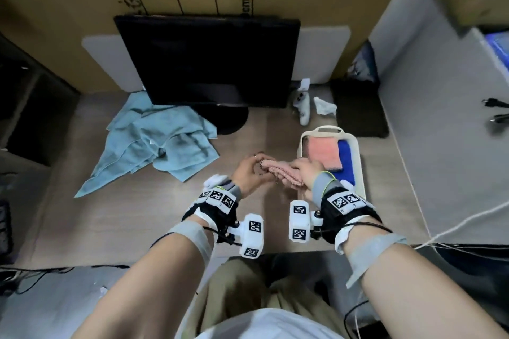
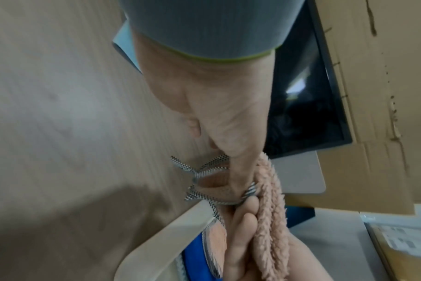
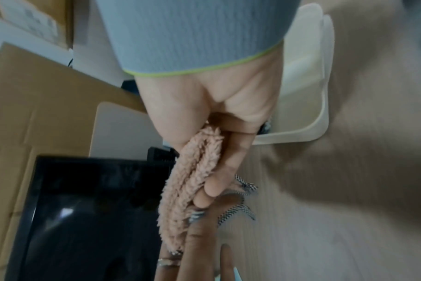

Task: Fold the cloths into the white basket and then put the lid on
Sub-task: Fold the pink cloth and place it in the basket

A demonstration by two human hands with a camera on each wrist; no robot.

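Note:
Both my hands hold a fluffy pink cloth (image 1: pixel 278 173) with checkered ribbon trim (image 2: pixel 204 171) just above the desk, left of the white basket (image 1: pixel 360 165). My left hand (image 1: pixel 249 170) pinches its left end (image 2: pixel 272 209). My right hand (image 1: pixel 304 170) has its fingers curled round the right end (image 3: pixel 195 171). A folded pink cloth (image 1: pixel 323 155) and a blue cloth (image 1: pixel 347 157) lie in the basket. A heap of teal cloths (image 1: pixel 159 140) lies at the left of the desk. I cannot make out a lid for certain.
A black monitor (image 1: pixel 209 63) stands at the back in front of a cardboard wall, with a white flat panel (image 1: pixel 110 63) behind it. A white controller (image 1: pixel 303 107), a crumpled tissue (image 1: pixel 325 106) and a dark mat (image 1: pixel 358 110) lie behind the basket. Cables hang at right.

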